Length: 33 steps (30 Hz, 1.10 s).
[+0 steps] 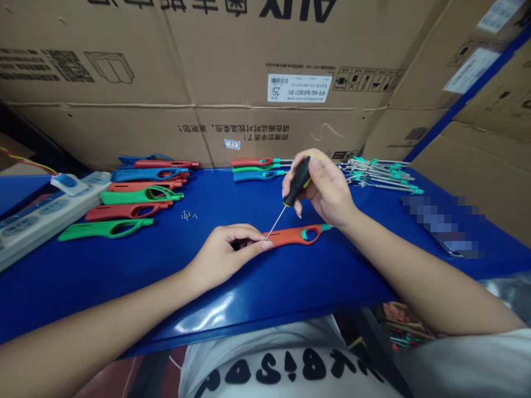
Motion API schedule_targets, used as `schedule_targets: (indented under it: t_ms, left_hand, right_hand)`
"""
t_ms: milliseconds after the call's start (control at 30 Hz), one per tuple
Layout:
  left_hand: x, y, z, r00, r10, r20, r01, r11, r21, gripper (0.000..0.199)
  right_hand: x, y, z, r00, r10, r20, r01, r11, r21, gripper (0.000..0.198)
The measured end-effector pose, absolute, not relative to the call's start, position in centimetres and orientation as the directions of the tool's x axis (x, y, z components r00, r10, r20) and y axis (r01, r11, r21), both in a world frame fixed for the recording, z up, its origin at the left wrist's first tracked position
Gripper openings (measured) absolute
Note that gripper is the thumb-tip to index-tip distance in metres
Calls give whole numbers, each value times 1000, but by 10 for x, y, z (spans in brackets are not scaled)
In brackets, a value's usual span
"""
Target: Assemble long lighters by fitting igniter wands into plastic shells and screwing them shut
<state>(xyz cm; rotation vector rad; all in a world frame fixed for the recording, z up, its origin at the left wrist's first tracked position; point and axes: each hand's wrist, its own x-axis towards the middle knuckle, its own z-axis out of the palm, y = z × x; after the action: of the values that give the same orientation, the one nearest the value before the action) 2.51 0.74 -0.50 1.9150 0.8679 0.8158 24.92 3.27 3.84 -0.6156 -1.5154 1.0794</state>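
On the blue desk (332, 276), the left hand (224, 251) pinches an orange stick lighter (290, 237); the right hand (327, 185) grips a tilted screwdriver (296, 185), which would probably seat better upright.

Pale greyish-white shirt (286, 340) with chunky, rounded black lettering (313, 363), plain pale sleeve (464, 365).

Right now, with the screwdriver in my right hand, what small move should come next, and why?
Probably turn the black-handled screwdriver gently: your right hand grips it, its tip appears to meet the orange lighter casing, and your left hand holds that casing beside the tip.
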Motion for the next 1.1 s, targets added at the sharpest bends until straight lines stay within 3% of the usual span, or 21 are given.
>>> schedule_targets:
  t_ms: [233,367,633,867,1100]
  left_hand:
    - [29,0,-3,693,689,212,170,-441,881,11]
    - [29,0,-3,689,700,190,182,-420,889,11]
    - [29,0,-5,680,711,177,192,-406,894,9]
    - [30,0,-4,682,696,225,139,-425,894,8]
    - [29,0,-4,667,702,251,137,-446,884,13]
  right_hand:
    - [257,14,59,-565,726,393,-30,457,-889,47]
    - [253,6,61,-470,744,475,35,554,-832,65]
    - [242,-3,51,-186,763,619,188,647,-739,65]
    - [239,-7,61,-337,784,521,45,566,-823,54]
    - [241,-3,48,-165,714,680,243,698,-674,62]
